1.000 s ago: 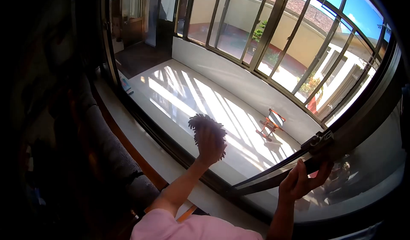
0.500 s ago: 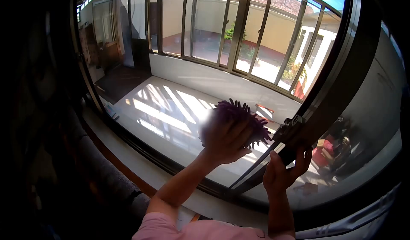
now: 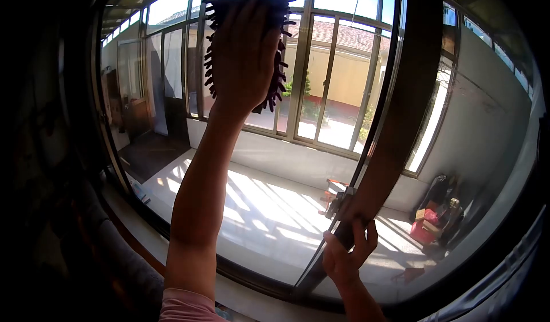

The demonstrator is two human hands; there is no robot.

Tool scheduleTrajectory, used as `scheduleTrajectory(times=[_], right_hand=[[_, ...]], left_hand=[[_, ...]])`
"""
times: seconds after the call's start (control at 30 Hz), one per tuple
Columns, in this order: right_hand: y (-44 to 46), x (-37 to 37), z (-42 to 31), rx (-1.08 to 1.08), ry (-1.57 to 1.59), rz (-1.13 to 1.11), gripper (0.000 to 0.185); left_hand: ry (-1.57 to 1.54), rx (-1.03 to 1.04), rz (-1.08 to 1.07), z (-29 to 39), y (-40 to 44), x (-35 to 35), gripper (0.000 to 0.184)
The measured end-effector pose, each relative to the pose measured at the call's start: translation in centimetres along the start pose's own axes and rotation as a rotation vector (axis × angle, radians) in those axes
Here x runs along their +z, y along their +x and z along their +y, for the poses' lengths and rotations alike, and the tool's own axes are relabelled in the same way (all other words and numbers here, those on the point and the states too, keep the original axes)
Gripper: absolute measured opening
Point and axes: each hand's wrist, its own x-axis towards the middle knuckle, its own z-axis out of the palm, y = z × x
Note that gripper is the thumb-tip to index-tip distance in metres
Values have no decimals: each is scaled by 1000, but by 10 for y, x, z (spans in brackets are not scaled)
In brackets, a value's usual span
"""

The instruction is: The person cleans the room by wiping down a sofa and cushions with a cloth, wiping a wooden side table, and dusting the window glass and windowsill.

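Note:
My left hand (image 3: 243, 64) is raised high, pressing a dark purple chenille cleaning cloth (image 3: 278, 12) against the window glass (image 3: 258, 190). Its fingers lie over the cloth, whose stubby tufts stick out on all sides. Lower right, my right hand (image 3: 349, 253) grips the dark upright window frame (image 3: 381, 167), with the thumb on the near side and the fingers bent against it. Just above that hand, a metal latch (image 3: 339, 203) sits on the frame's edge.
Beyond the glass lies a sunlit pale floor with a dark mat (image 3: 152, 156). Further back is a row of sliding windows (image 3: 332, 81). Behind the right pane stand a red bag and boxes (image 3: 425, 226). A grey rolled cushion (image 3: 123, 253) runs along the lower left.
My left hand has moved up with the cleaning cloth, from low on the pane to its top. My right hand stays at the frame, and the view has tilted up.

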Motion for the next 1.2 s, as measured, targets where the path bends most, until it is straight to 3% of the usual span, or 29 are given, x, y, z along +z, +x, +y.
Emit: scheduleTrajectory(times=[0.13,0.2,0.33,0.53,0.6,0.67,0.8,0.9,0.93,1.0,1.13,1.2], right_hand=[[-2,0,3,7,21,7,17],[-2,-3,3,11,25,-8,15],[-1,-1,2,15,26,2,15],[-1,-6,1,8,36,-29,17],[-2,-4,3,-5,38,-26,17],[-4,-3,3,-7,45,-23,18],[-1,-2,3,-20,21,2,17],[-2,1,2,-16,24,24,18],[-3,4,2,-15,17,43,18],[-5,7,4,-15,23,56,19],[-5,4,4,0,22,10,22],[-2,0,2,-7,24,4,24]], left_hand=[[-363,-107,-53,93,35,-18,39],[-444,-45,-129,122,15,-36,43],[-391,-1,-154,121,12,-31,36],[-120,259,144,28,104,37,33],[-431,21,59,0,126,12,44],[-312,-94,102,-34,108,19,43],[138,117,103,-102,35,27,28],[39,5,47,-86,-12,-4,29],[-183,-175,57,-77,-29,-8,36],[-273,-282,-52,-38,-35,-29,42],[-153,-63,-227,29,-21,-36,43],[-283,30,-129,50,16,-29,44]])
